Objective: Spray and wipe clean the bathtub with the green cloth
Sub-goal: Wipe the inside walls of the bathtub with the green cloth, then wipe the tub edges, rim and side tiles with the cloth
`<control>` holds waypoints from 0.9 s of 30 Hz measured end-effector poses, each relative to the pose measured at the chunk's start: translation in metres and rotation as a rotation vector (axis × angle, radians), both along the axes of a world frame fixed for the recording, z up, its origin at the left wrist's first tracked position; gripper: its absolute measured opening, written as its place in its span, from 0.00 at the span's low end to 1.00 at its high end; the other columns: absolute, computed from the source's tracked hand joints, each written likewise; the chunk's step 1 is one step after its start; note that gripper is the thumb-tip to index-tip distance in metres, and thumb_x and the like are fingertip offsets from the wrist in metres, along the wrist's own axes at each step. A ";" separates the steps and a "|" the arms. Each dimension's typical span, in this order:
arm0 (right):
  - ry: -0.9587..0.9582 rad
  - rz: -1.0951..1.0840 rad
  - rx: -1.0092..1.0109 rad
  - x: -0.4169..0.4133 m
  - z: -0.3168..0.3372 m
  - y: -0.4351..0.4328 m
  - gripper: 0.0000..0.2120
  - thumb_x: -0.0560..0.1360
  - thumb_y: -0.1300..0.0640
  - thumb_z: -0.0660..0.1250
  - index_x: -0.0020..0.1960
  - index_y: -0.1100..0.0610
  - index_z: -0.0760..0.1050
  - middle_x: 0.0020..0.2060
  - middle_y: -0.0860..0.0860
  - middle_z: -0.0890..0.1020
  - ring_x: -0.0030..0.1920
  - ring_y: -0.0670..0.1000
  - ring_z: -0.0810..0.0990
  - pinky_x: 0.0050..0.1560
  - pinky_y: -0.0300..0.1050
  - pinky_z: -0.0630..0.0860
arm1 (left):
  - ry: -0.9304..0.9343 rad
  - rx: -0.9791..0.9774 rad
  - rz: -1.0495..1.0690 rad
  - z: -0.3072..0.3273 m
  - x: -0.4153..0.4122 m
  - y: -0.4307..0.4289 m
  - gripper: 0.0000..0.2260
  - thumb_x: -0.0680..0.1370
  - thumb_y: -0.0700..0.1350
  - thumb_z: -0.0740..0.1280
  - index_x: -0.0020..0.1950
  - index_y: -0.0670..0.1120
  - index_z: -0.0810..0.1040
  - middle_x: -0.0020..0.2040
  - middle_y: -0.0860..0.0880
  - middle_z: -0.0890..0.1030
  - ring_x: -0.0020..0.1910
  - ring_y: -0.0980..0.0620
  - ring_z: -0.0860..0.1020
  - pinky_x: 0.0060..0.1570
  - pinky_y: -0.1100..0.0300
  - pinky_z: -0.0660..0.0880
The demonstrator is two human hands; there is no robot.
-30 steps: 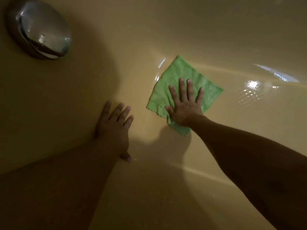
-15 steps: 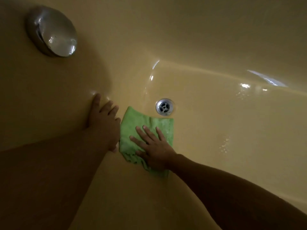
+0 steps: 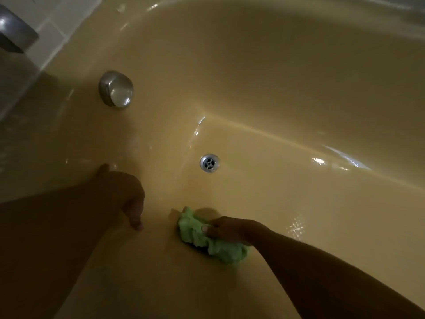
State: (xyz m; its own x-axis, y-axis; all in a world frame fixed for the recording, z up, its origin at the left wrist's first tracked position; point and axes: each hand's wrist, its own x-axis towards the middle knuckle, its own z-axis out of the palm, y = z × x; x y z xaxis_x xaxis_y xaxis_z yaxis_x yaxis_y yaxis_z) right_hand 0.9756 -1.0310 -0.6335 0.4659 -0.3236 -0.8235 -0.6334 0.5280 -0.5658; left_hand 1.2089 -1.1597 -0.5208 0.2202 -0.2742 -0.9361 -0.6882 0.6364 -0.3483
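Half a second ago the green cloth (image 3: 221, 249) lay spread flat under straight fingers, just on the near side of the drain (image 3: 209, 163) and touching the left hand (image 3: 125, 192). It is now bunched into a crumpled wad, and it sits nearer the viewer, well apart from the drain. The right hand (image 3: 230, 231) grips the wad from the right, with the thumb curled over its top and the other fingers hidden beneath. The cloth rests against the yellow bathtub (image 3: 287, 84), low on the near slope. A strip of bare tub separates the cloth from the left hand, which holds nothing. That hand rests on the tub's left side with its thumb pointing far and its loosely bent fingers reaching down, one fingertip touching the enamel. Wet glints show on the tub floor to the right of the drain. A round chrome overflow cover (image 3: 116, 89) sits on the far-left wall. Beyond it are pale tiles (image 3: 49, 34) and a grey metal fitting (image 3: 15, 31) in the corner.
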 end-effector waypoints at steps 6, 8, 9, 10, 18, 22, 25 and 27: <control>-0.254 -0.714 0.140 -0.047 0.078 0.046 0.26 0.80 0.40 0.64 0.71 0.54 0.75 0.62 0.60 0.83 0.58 0.60 0.82 0.65 0.60 0.76 | 0.589 -0.407 0.536 0.062 -0.018 0.048 0.33 0.73 0.65 0.72 0.77 0.58 0.72 0.73 0.51 0.76 0.71 0.47 0.75 0.72 0.47 0.70; -0.338 -0.837 0.137 -0.059 0.113 0.057 0.26 0.80 0.40 0.65 0.71 0.55 0.75 0.64 0.65 0.80 0.58 0.63 0.79 0.67 0.66 0.73 | 0.727 -0.510 0.618 0.083 -0.031 0.070 0.27 0.77 0.61 0.72 0.75 0.60 0.73 0.74 0.52 0.76 0.70 0.47 0.76 0.70 0.49 0.72; -0.367 -0.884 0.137 -0.064 0.131 0.062 0.27 0.79 0.40 0.65 0.71 0.54 0.75 0.65 0.67 0.79 0.59 0.64 0.78 0.68 0.69 0.70 | 0.770 -0.527 0.653 0.096 -0.041 0.081 0.26 0.77 0.61 0.72 0.75 0.60 0.73 0.74 0.52 0.75 0.69 0.47 0.76 0.69 0.49 0.73; -0.386 -0.927 0.135 -0.068 0.152 0.068 0.27 0.78 0.40 0.64 0.71 0.54 0.75 0.66 0.67 0.78 0.61 0.65 0.77 0.68 0.71 0.68 | 0.809 -0.536 0.708 0.109 -0.050 0.091 0.25 0.78 0.60 0.71 0.75 0.60 0.74 0.75 0.52 0.75 0.68 0.47 0.77 0.68 0.51 0.73; -0.407 -1.082 0.053 -0.115 0.328 0.120 0.23 0.85 0.44 0.51 0.72 0.54 0.73 0.63 0.59 0.82 0.63 0.63 0.81 0.63 0.59 0.79 | 1.242 -0.662 1.158 0.244 -0.103 0.184 0.21 0.81 0.51 0.71 0.73 0.58 0.75 0.74 0.51 0.75 0.71 0.50 0.74 0.63 0.60 0.71; -0.528 -1.157 0.152 -0.141 0.420 0.157 0.26 0.85 0.43 0.51 0.73 0.56 0.74 0.65 0.61 0.81 0.64 0.63 0.81 0.60 0.59 0.81 | 1.348 -0.591 1.490 0.313 -0.132 0.234 0.23 0.81 0.49 0.72 0.76 0.56 0.73 0.75 0.52 0.73 0.72 0.51 0.72 0.64 0.55 0.70; -0.587 -1.180 0.198 -0.156 0.482 0.186 0.26 0.84 0.43 0.53 0.70 0.58 0.78 0.66 0.62 0.79 0.66 0.64 0.79 0.64 0.62 0.77 | 1.327 -0.387 1.785 0.360 -0.157 0.269 0.29 0.77 0.55 0.74 0.77 0.53 0.71 0.74 0.49 0.74 0.72 0.47 0.73 0.71 0.47 0.70; -0.637 -1.193 0.214 -0.164 0.514 0.206 0.25 0.85 0.44 0.53 0.67 0.58 0.80 0.67 0.62 0.79 0.66 0.63 0.79 0.65 0.62 0.76 | 1.320 -0.200 1.911 0.386 -0.171 0.285 0.28 0.73 0.57 0.75 0.71 0.49 0.78 0.68 0.48 0.81 0.68 0.44 0.78 0.70 0.42 0.72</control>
